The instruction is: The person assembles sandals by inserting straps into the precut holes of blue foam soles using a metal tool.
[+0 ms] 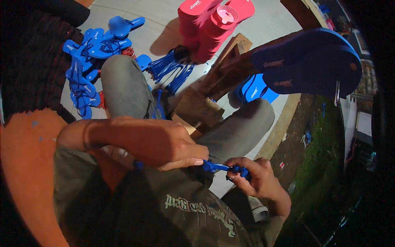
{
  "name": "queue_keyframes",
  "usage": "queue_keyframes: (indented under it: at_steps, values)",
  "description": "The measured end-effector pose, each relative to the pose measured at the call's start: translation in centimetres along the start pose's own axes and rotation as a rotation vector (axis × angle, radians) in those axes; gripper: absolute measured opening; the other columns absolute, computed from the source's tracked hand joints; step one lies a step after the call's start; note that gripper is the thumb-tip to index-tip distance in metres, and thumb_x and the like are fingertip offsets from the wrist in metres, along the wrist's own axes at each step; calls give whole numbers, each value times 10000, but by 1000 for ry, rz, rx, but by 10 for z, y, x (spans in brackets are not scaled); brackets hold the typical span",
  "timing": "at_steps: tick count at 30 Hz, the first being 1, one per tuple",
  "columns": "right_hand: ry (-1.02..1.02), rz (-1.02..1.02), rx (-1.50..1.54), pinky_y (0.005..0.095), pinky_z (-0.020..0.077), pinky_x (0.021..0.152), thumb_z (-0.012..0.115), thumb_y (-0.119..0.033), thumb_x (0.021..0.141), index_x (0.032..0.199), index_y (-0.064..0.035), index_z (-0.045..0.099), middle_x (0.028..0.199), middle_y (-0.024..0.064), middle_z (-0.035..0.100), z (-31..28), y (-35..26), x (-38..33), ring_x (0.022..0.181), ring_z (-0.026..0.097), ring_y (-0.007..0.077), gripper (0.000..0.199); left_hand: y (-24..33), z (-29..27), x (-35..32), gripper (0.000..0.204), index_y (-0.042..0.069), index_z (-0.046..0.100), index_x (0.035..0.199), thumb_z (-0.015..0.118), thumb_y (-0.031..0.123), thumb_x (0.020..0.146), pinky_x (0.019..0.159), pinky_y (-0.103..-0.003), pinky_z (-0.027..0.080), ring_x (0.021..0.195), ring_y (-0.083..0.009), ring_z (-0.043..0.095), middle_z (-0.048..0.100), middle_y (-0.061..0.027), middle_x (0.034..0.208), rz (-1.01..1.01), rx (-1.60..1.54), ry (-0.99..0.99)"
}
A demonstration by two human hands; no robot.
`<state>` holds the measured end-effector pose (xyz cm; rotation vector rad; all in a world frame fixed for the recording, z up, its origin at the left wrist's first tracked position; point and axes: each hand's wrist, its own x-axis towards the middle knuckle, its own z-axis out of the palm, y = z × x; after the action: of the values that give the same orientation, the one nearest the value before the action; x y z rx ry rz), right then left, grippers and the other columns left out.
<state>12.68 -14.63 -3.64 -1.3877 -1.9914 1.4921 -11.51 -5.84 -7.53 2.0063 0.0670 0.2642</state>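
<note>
In front of my shirt, a blue flip-flop strap (222,166) is stretched between my two hands. My left hand (183,148) is closed, pinching one end of it between thumb and fingers. The other end, with its small blue plugs, is gripped in the curled fingers of my right hand (263,180). Beyond my knees lies a bundle of loose blue straps (175,70). To the right, dark blue flip-flop soles (306,64) rest on a wooden stand (201,109), with a thin metal pin (337,92) at their near edge.
Strapped blue flip-flops (105,46) lie piled at the far left. Tall stacks of pink soles (197,35) stand at the back, with a round pink container (225,16) on them. More blue soles (256,88) sit beyond my right knee. A dark ridged stack (33,66) fills the left.
</note>
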Motion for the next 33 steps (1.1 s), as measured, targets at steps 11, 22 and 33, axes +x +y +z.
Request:
queue_keyframes:
  at_steps: [11,22,33]
  values:
    - [129,-28,104,254,371,413,637,-109,739,962,-38,558,619,49,552,11,19,18,459,505,151,247,-7,-9,9,243,36,511,766,406,215,892,481,-287,349,478,-141,441,434,-47,528,-333,-595,45]
    - [505,-248,32,252,459,604,658,-82,721,895,1,608,797,104,597,34,14,32,722,597,219,200,-3,7,15,272,45,509,772,402,256,907,470,-251,332,497,-98,446,435,-14,539,-493,-763,67]
    - [491,270,793,210,355,481,522,-123,856,1059,-14,477,614,25,508,63,28,42,528,456,69,235,-42,24,2,144,28,535,827,543,165,782,491,-321,395,532,-189,503,480,-53,584,-185,737,737]
